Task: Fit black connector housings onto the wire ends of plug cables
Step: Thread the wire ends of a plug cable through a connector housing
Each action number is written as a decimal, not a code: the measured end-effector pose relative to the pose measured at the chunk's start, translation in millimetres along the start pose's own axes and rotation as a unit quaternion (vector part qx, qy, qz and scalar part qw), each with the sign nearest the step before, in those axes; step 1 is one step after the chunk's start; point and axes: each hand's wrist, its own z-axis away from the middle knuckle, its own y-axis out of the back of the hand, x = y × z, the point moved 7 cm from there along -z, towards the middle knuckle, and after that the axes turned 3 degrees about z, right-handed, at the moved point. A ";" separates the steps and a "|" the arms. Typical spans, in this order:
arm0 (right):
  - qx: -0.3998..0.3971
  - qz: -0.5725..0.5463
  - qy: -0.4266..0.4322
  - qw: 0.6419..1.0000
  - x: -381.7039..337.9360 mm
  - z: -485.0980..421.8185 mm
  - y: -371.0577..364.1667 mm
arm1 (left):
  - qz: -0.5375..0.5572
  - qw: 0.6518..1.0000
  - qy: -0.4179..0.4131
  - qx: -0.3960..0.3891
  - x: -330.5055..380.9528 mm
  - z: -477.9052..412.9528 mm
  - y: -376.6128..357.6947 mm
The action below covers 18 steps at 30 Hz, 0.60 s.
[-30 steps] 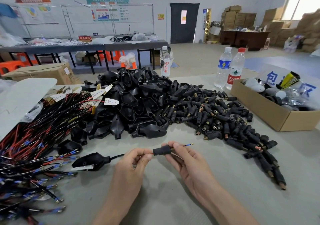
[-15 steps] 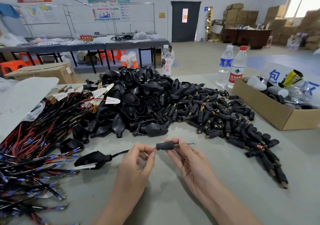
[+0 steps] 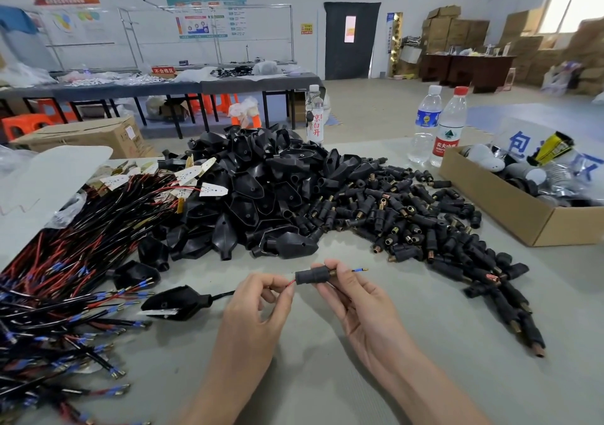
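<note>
Bulk of the job is looking undone: the cable bundle [image 3: 65, 261] is lying at the left of the bench [image 3: 327, 375] with bare blue-sleeved ends, and the heap of loose connector housings [image 3: 425, 228] is sitting at the right. One cable is in work, its plug [image 3: 176, 302] resting on the bench. The right hand [image 3: 356, 297] is pinching one black housing [image 3: 312, 275] between thumb and fingertips, with the blue-tipped wire end [image 3: 359, 270] poking out the far side — threaded, final seating not confirmable. The left hand [image 3: 258, 307] is pinching the red wire [image 3: 290, 283] just beside the housing's near end — other fingers loosely curled.
</note>
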 end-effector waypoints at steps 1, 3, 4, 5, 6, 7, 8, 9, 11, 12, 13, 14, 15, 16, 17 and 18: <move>0.000 -0.001 -0.002 1.000 0.2 0.2 0.1 | -0.012 1.000 -0.015 -0.004 1.7 0.2 -0.7; -0.005 0.005 -0.008 1.000 1.2 0.9 -0.3 | -0.036 0.999 -0.038 -0.010 4.3 0.7 -1.5; -0.007 0.008 -0.010 1.000 2.0 1.3 -0.5 | -0.043 0.998 -0.044 -0.013 4.6 0.8 -1.7; -0.008 0.011 -0.012 1.000 2.4 1.3 -1.2 | -0.049 0.997 -0.048 -0.016 4.2 0.9 -2.0; -0.009 0.013 -0.012 1.000 2.8 1.4 -1.9 | -0.057 0.997 -0.052 -0.019 4.1 0.9 -1.9; -0.010 0.015 -0.010 1.000 2.6 1.3 -2.5 | -0.063 0.996 -0.057 -0.021 4.3 1.1 -1.8; -0.010 0.018 -0.008 1.000 2.1 1.1 -2.7 | -0.068 0.995 -0.064 -0.023 5.1 1.3 -1.7; -0.009 0.022 -0.005 1.000 1.3 0.9 -2.7 | -0.067 0.995 -0.071 -0.023 6.2 1.6 -1.5; -0.010 0.030 -0.001 1.000 -0.4 0.9 -2.6 | -0.061 0.994 -0.086 -0.019 10.2 1.8 -0.5; -0.013 0.032 -0.001 0.999 -0.9 1.0 -2.7 | -0.060 0.994 -0.092 -0.017 13.0 1.7 -0.1; -0.019 0.034 -0.004 0.999 -0.5 1.4 -3.4 | -0.064 0.992 -0.104 -0.020 14.8 2.5 -1.1; -0.028 0.035 -0.008 0.999 0.6 1.8 -4.7 | -0.077 0.990 -0.117 -0.028 16.0 3.4 -3.2; -0.039 0.034 -0.013 0.999 2.1 2.4 -6.1 | -0.093 0.987 -0.128 -0.039 16.2 4.2 -6.1; -0.049 0.036 -0.017 0.998 3.7 3.2 -7.7 | -0.106 0.984 -0.132 -0.051 16.5 5.3 -8.2; -0.056 0.045 -0.018 0.997 4.6 3.7 -8.6 | -0.115 0.983 -0.134 -0.057 15.6 6.0 -9.3; -0.057 0.063 -0.016 0.996 4.7 4.0 -8.5 | -0.121 0.982 -0.136 -0.059 14.9 6.1 -9.3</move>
